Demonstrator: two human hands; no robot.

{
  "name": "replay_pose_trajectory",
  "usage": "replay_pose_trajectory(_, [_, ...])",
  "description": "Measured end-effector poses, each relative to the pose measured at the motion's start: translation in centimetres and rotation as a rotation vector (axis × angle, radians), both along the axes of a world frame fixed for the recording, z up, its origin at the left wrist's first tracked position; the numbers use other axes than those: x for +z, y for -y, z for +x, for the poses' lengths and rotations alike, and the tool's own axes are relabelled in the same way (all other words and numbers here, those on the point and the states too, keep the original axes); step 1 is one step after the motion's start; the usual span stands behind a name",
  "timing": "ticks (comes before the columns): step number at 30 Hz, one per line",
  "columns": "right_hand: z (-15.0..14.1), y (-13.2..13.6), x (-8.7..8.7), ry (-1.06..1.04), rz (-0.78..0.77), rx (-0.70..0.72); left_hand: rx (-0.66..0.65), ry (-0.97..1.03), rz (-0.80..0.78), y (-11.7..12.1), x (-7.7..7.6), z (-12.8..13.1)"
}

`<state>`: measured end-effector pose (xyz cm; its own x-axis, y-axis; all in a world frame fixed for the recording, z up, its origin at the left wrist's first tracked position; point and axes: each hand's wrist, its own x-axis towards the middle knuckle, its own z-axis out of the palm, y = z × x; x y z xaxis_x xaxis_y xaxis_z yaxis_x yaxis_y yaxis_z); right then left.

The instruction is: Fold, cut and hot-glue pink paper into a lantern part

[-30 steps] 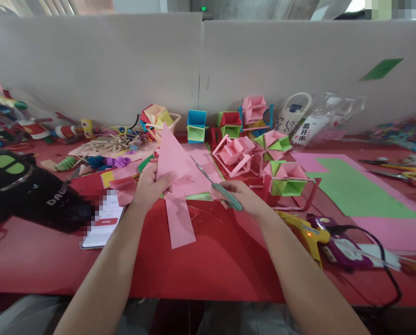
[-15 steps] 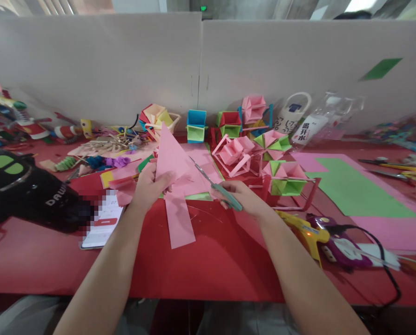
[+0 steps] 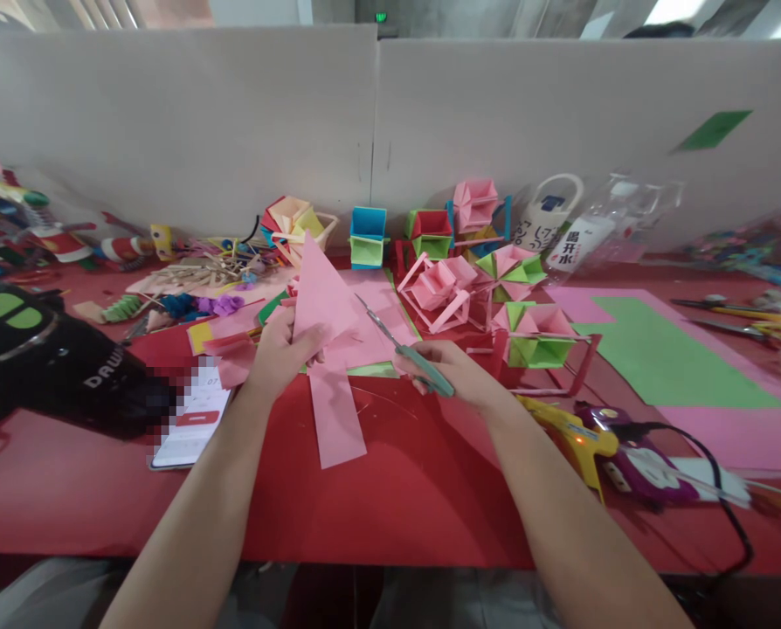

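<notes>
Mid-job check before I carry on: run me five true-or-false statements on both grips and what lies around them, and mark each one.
1. The right-hand grip holds scissors with green handles. True.
2. The left-hand grip holds nothing. False: it holds pink paper.
3. A phone lies to the left of the left forearm. True.
4. The yellow glue gun lies beside the phone. False: it lies to the right of the right forearm.
5. At the right, a green sheet overlaps a pink sheet. True.
</notes>
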<state>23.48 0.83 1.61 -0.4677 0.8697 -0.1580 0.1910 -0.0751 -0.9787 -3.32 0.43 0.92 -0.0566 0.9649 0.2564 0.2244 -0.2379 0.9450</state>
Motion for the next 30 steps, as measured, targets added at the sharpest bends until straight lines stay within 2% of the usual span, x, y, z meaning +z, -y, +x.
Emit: replay_pose_trajectory(30, [0.04, -0.10, -0.20, 0.077, 0.104, 0.008, -0.023, -0.005, 0.004, 0.07, 0.08, -0.07])
